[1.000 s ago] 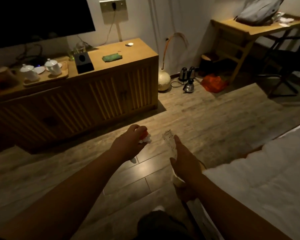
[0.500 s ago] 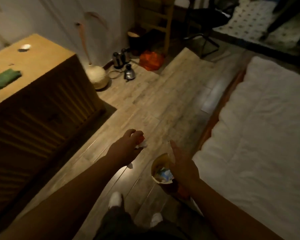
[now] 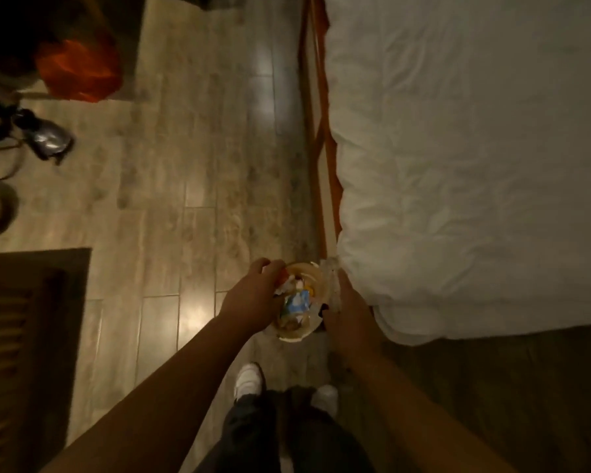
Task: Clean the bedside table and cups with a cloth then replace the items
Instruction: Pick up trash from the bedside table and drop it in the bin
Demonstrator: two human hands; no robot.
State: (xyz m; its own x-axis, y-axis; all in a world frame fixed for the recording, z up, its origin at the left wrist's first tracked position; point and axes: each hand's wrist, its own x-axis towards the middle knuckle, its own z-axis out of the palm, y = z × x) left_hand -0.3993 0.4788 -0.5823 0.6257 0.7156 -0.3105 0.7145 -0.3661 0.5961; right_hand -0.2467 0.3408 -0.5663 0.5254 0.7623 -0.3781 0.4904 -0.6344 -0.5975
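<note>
Hands meet over a small round waste bin (image 3: 296, 332) that stands on the wooden floor (image 3: 198, 186), just beside the corner of the bed (image 3: 458, 158). We see our left hand (image 3: 253, 298) curled over the bin's left rim, its fingers bent around crumpled white scraps (image 3: 285, 285) with a touch of red, held right above the opening. Our right hand (image 3: 347, 312) lies along the bin's right side, pinching a clear plastic liner (image 3: 333, 278) that stands up from the rim. Inside the bin we make out mixed rubbish (image 3: 297, 300), a blue and white wrapper among it, though blur hides the rest. White bedding hangs over the bed's edge, touching the liner's top. Below the bin, dark trousers (image 3: 287, 435) and two white shoes (image 3: 249, 378) point forward. Farther off on the floor sit a dark kettle (image 3: 46, 138) with a looped cord and an orange bag (image 3: 79, 71). A slatted wooden cabinet (image 3: 24, 336) fills the lower left.
</note>
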